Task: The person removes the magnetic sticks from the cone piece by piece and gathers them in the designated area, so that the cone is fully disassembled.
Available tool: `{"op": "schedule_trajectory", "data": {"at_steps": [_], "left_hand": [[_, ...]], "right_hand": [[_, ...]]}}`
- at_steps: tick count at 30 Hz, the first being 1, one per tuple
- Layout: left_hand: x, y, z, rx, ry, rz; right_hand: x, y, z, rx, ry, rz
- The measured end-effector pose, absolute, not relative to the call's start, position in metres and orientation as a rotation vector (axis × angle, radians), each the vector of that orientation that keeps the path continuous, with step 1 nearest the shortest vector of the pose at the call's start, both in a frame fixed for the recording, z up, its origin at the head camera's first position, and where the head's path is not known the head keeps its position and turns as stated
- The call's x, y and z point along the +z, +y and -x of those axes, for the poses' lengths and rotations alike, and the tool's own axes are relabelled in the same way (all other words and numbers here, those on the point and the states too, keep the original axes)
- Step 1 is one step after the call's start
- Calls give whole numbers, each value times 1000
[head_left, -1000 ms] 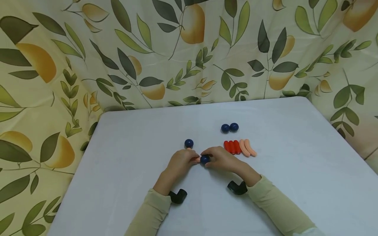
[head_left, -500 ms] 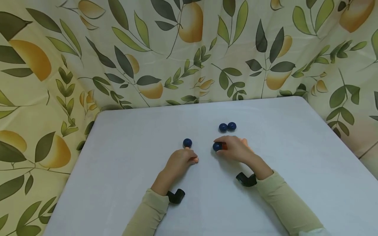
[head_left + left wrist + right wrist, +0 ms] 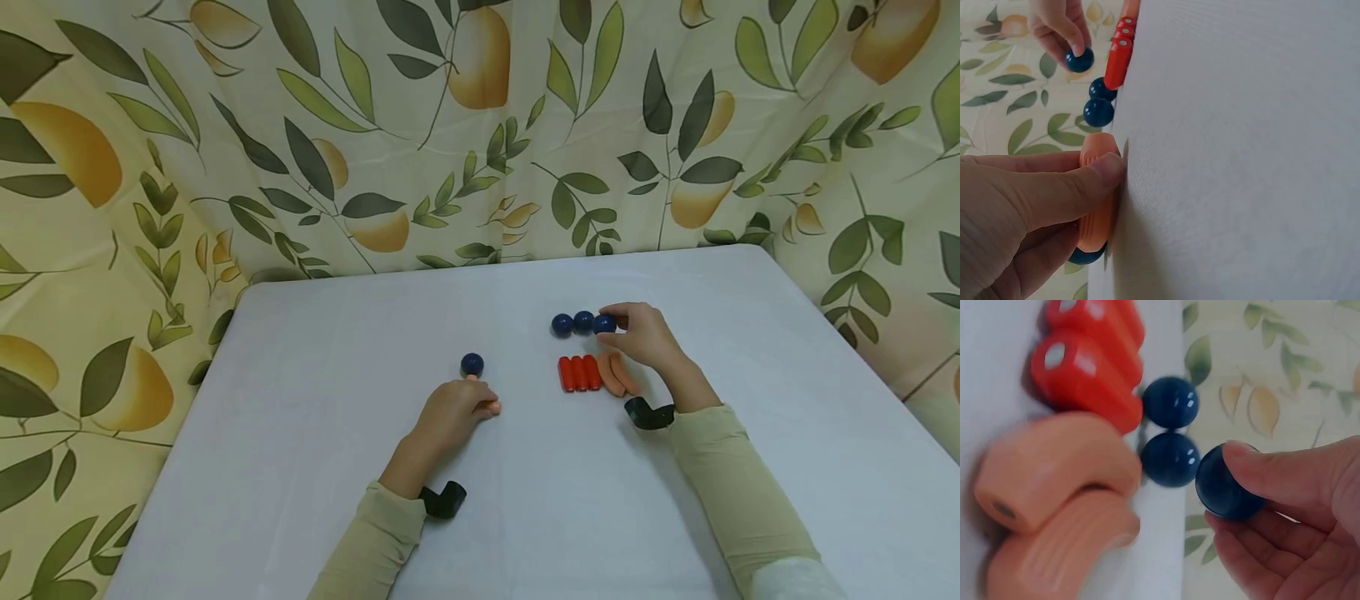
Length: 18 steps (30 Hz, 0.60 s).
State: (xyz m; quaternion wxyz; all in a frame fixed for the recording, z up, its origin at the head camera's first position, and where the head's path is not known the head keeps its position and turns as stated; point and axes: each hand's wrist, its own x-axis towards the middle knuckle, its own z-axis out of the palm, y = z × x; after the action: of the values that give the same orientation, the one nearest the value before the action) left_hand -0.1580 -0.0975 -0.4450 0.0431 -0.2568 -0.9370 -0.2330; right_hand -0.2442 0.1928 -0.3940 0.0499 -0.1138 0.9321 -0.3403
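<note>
My left hand (image 3: pixel 453 410) pinches an orange magnetic rod (image 3: pixel 1095 228) between thumb and fingers, low over the white table. Just beyond that hand lies a blue ball (image 3: pixel 472 364); in the left wrist view it shows at the far end of the rod. With thumb and fingertips my right hand (image 3: pixel 647 335) pinches another blue ball (image 3: pixel 1225 487), at the right end of a row with two more blue balls (image 3: pixel 583 322). The right wrist view shows this ball close beside its neighbour; whether they touch, I cannot tell.
Several red rods (image 3: pixel 580 374) lie side by side in front of the row of balls, with two curved orange rods (image 3: pixel 611 375) at their right. A leaf-and-fruit patterned cloth (image 3: pixel 450 183) hangs behind the white table (image 3: pixel 525 508).
My right hand has carried the blue ball from beside the left hand, rightward and back past the red rods, to the two balls. The left hand has stayed at the orange rod.
</note>
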Motion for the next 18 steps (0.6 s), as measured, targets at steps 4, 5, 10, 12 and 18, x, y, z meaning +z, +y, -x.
{"op": "schedule_trajectory", "data": {"at_steps": [4,5,10,12,18], "left_hand": [[-445,-98,158,-708,-2866,787],[-445,-98,158,-705,-2865,788],[-444,-98,158,-702,-2860,787],[-445,-98,158,-701,-2857,790],[-446,-99,159,-691,-2845,804]], "right_hand": [[-398,195,254,-1005,2872,303],[-398,196,256,-992,2880,292],[-404,201,267,-936,2897,236],[-407,204,271,-923,2889,200],[-414,211,280,-892,2826,123]]}}
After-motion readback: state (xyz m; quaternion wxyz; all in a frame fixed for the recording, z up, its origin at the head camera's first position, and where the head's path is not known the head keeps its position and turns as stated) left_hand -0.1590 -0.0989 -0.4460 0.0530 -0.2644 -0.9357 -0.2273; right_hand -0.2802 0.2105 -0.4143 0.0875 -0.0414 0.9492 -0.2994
